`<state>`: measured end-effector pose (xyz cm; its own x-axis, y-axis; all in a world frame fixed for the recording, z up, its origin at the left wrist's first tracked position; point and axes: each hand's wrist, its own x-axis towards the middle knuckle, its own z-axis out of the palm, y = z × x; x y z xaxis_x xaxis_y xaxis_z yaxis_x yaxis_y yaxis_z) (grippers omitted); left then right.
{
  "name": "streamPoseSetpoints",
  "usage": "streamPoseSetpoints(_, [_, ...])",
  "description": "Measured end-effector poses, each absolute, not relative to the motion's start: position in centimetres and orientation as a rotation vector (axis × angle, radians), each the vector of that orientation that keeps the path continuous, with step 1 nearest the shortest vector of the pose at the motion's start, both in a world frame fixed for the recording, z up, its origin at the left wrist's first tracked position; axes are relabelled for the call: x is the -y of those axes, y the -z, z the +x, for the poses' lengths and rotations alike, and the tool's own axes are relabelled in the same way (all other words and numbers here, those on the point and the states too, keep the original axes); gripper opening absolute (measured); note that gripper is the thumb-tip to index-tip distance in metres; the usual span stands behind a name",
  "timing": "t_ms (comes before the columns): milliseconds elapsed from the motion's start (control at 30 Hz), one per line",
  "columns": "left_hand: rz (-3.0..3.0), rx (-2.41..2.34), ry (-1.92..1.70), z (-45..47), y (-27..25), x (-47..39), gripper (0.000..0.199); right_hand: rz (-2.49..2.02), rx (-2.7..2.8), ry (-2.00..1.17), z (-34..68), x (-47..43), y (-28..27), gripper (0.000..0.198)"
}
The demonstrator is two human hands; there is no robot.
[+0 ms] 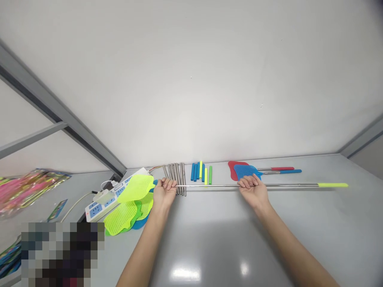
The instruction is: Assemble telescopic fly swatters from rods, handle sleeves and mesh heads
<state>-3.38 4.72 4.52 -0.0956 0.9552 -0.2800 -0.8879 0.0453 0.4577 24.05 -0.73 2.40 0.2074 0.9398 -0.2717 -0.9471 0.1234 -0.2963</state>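
A fly swatter (pixel 209 185) with a long, drawn-out metal rod lies level across both my hands. Its yellow-green head (pixel 137 187) is at the left, and a yellow grip (pixel 332 185) ends it at the right. My left hand (pixel 165 189) is closed around the rod close to the head, where a bit of blue shows. Further right, my right hand (pixel 251 188) has its fingers curled around the middle of the rod. Behind my left hand lie several metal rods (pixel 181 175).
Several coloured tubes (pixel 196 171) lie near the wall. Red (pixel 236 170) and blue fly swatters (pixel 247 171) rest at the back right. Loose swatter heads (pixel 121 217) and a power strip (pixel 97 210) sit at left. Packaged goods (pixel 32 187) lie beyond the frame post.
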Motion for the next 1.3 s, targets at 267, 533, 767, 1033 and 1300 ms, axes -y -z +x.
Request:
streamPoseSetpoints(267, [0.132, -0.581, -1.865, 0.0, -6.8, -7.9, 0.04, -0.433, -0.067, -1.23, 24.2, -2.4, -4.5, 0.031])
streamPoseSetpoints(533, [0.118, -0.65, -2.061, -0.4, -6.8, -8.0, 0.033, -0.481, -0.091, -1.275, 23.9, -2.7, -4.3, 0.029])
streamPoseSetpoints(767, [0.085, -0.694, -1.979, -0.2, -6.4, -8.1, 0.037, -0.505, -0.113, -1.22, 24.9, -2.7, -3.6, 0.028])
streamPoseSetpoints(1033, [0.067, -0.689, -1.94, 2.5, -5.0, -7.4, 0.039, -0.555, -0.08, -1.178, 24.7, -2.5, -3.3, 0.03])
streamPoseSetpoints(1300, [0.076, -0.695, -1.974, 2.3, -5.8, -7.2, 0.041, -0.599, -0.1, -1.191, 23.6, -2.4, -3.1, 0.029])
